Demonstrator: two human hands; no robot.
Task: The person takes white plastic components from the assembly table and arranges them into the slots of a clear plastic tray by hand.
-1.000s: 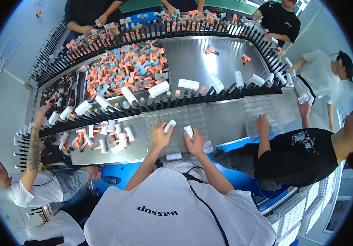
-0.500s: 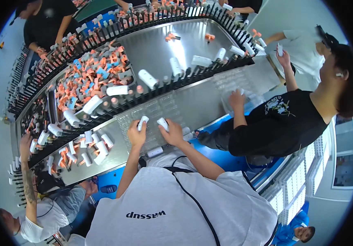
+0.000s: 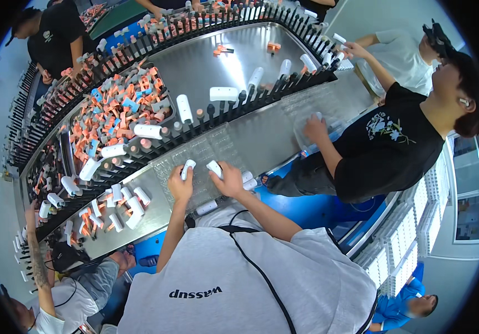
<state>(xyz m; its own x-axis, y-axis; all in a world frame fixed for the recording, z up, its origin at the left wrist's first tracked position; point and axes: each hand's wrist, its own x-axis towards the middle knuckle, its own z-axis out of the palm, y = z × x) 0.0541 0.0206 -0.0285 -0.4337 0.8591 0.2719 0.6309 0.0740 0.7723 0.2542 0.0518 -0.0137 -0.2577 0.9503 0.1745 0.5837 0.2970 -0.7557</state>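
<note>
My left hand is shut on a short white cylinder that sticks up from the fist. Beside it, my right hand grips a second white cylinder. Both hands hover over a clear plastic tray lying on the steel bench. A few more white cylinders lie just right of my right hand, and one rests at the bench's near edge. Beyond the tray, a curved row of black pegs carries white cylinders.
A bin of orange, blue and grey parts sits behind the pegs. Loose white cylinders lie at left. A co-worker in a black shirt presses a hand on another clear tray. Other people stand around; white tray stacks at right.
The view has swung, so the bench now runs up to the right. My hands keep the two white cylinders over the clear tray. The co-worker's hand stays on the other tray.
</note>
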